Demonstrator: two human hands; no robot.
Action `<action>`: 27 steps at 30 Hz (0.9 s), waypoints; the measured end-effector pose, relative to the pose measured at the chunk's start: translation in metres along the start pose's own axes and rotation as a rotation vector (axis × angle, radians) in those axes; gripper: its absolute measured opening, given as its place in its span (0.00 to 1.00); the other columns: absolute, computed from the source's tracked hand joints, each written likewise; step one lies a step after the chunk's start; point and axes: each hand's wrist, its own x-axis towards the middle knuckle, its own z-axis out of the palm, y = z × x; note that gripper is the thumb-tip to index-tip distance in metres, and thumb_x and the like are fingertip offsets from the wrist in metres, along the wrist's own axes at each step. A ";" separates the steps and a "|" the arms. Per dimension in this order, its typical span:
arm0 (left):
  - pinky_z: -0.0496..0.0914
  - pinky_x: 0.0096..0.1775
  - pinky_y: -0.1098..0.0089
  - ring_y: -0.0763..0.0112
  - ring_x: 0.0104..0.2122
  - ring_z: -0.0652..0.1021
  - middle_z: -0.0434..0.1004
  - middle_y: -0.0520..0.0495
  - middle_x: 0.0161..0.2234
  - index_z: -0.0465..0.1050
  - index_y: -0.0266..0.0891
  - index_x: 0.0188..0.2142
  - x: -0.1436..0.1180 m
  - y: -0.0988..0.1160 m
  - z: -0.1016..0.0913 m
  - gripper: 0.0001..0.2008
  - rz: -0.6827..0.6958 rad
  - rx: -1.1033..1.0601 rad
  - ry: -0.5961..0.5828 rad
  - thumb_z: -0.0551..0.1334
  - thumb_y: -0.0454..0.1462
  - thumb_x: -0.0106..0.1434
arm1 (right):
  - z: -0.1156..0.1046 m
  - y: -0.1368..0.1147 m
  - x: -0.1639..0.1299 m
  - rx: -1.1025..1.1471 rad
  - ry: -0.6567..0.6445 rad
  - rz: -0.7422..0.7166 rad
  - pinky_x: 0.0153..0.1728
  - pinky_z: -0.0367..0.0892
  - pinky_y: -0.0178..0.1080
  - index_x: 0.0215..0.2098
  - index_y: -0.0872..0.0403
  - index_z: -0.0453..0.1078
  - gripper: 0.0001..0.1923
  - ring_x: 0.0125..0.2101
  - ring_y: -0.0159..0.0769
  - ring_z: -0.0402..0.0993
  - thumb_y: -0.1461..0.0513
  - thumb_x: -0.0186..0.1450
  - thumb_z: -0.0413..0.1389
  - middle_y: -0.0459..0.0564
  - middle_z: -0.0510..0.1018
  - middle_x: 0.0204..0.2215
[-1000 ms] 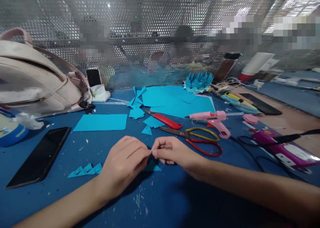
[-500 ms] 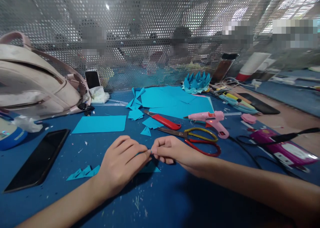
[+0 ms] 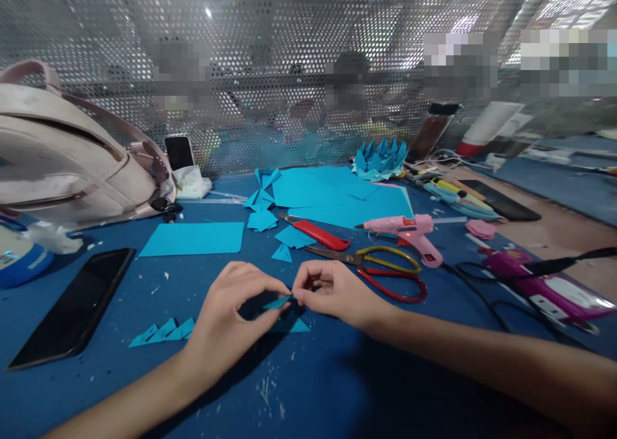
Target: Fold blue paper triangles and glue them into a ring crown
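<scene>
on the blue table (image 3: 313, 387), both hands (image 3: 231, 313) (image 3: 337, 291) pinch a folded paper piece (image 3: 278, 303).

Both forearms reach in from the near edge and angle toward each other. The left hand (image 3: 231, 310) curls palm-down, thumb and forefinger pinched together at its tip. The right hand (image 3: 335, 291) meets it fingertip to fingertip, its 2 pinching fingers closed, remaining fingers tucked under.
</scene>
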 end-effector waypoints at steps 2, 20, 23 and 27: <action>0.68 0.41 0.65 0.64 0.36 0.78 0.82 0.52 0.33 0.78 0.45 0.37 0.000 0.003 0.000 0.05 -0.160 -0.117 -0.043 0.68 0.35 0.60 | -0.001 0.000 0.000 -0.031 -0.005 -0.031 0.23 0.57 0.30 0.27 0.56 0.69 0.10 0.23 0.26 0.63 0.58 0.55 0.62 0.42 0.70 0.22; 0.68 0.30 0.75 0.74 0.27 0.76 0.78 0.53 0.25 0.74 0.39 0.34 0.005 0.004 0.004 0.07 -0.538 -0.603 -0.064 0.67 0.32 0.54 | 0.001 0.001 -0.010 -0.176 -0.038 -0.168 0.22 0.57 0.30 0.36 0.55 0.68 0.08 0.23 0.26 0.62 0.58 0.64 0.57 0.43 0.69 0.25; 0.70 0.31 0.76 0.74 0.28 0.77 0.79 0.52 0.28 0.75 0.39 0.34 0.004 0.003 0.006 0.07 -0.539 -0.624 0.020 0.67 0.33 0.54 | 0.004 0.003 -0.013 -0.174 -0.065 -0.150 0.21 0.56 0.29 0.37 0.54 0.65 0.12 0.22 0.25 0.61 0.57 0.60 0.62 0.40 0.67 0.24; 0.69 0.28 0.80 0.77 0.26 0.75 0.78 0.53 0.27 0.78 0.40 0.30 0.000 0.003 0.010 0.03 -0.542 -0.590 0.057 0.69 0.33 0.54 | 0.007 0.005 -0.013 -0.134 -0.047 -0.143 0.20 0.55 0.28 0.34 0.55 0.65 0.11 0.21 0.24 0.61 0.58 0.61 0.61 0.40 0.67 0.23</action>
